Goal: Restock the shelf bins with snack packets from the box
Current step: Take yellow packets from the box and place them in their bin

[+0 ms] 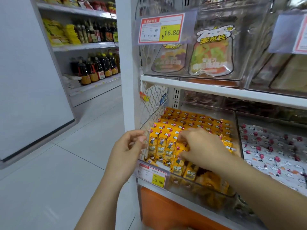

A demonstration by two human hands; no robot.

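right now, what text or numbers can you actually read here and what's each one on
"¥16.80" and "斤": upper price tag
"15.80": lower price tag
"罗班长": clear pouch
"乐吧": yellow packets
Small print on both tags, the tag at right and the bottle labels: too blurred to read.

yellow snack packets (167, 143) upright in tight rows inside clear shelf bin (152, 118), front ones tilted.
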